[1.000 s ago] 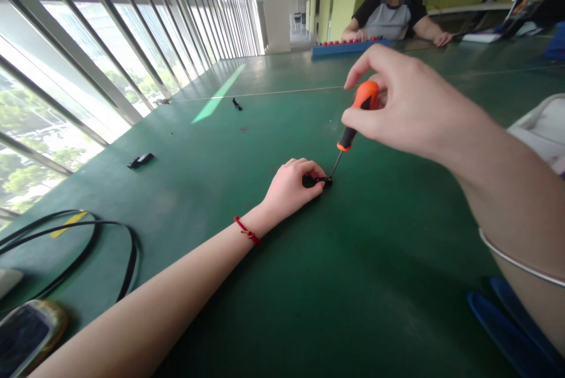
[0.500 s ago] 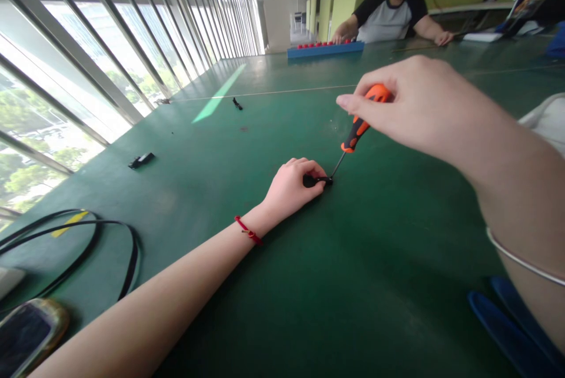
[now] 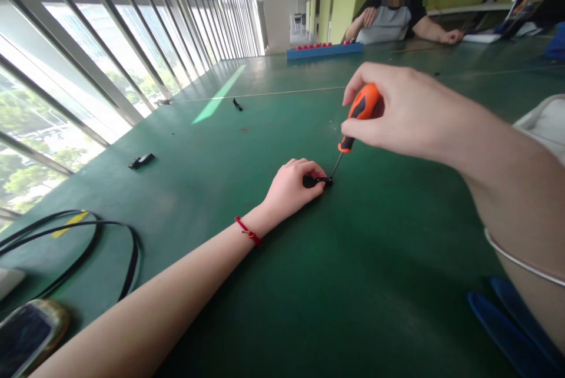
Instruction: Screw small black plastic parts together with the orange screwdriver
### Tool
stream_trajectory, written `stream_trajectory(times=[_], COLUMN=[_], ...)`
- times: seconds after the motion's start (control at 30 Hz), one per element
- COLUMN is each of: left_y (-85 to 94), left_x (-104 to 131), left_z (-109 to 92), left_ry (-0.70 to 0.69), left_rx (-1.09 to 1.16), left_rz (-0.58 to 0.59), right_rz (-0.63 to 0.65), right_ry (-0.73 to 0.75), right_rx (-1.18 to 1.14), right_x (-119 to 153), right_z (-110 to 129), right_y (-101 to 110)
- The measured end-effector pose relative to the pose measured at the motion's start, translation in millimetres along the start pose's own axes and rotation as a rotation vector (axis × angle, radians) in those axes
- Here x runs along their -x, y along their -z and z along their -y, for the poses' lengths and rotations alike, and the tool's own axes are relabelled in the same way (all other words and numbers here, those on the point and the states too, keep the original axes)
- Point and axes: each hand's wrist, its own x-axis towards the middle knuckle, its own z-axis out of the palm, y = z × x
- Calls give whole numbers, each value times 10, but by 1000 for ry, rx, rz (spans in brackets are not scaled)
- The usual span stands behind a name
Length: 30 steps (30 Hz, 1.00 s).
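Note:
My left hand (image 3: pixel 295 187) rests on the green table and pinches a small black part (image 3: pixel 312 181) between thumb and fingers. An orange and black screwdriver (image 3: pixel 362 105) leans to the right, its metal tip at the right end of that part. Its handle is in the closed fingers of my right hand (image 3: pixel 392 108), above and to the right of my left hand. A small black piece (image 3: pixel 237 105) lies farther back, and another black piece (image 3: pixel 142 161) lies to the left.
Green table (image 3: pixel 212 189); black cable loop (image 3: pixel 133 248) and phone-like device (image 3: pixel 30 331) at near left. Blue object (image 3: pixel 507 331) at near right. Blue rack with red pieces (image 3: pixel 324 52) before a seated person (image 3: pixel 384 25). Metal railing (image 3: pixel 176 7) along the left.
My right hand has turned and shifted its hold on the screwdriver handle, which tilts slightly differently. My left hand stays put. The other person's hand has lifted off the blue rack.

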Motion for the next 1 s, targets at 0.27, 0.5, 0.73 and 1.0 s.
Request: stream_trajectory(times=[0.27,0.5,0.73,1.0], left_y=[4,-3,20,29], left_x=[4,-1,13,5], left_z=[1,30,-15,-27], left_ry=[-6,-30,-19,-3], left_rx=[-12,-9,-41,-30], left_rz=[-1,-15,-8,-13], right_rz=[279,539,92,161], right_ry=[-63,53,-4,95], right_rx=[-146,-246,-234,-219], right_x=[36,41,284,534], right_z=[43,-92,-345,-406], right_y=[62,296,-404,-961])
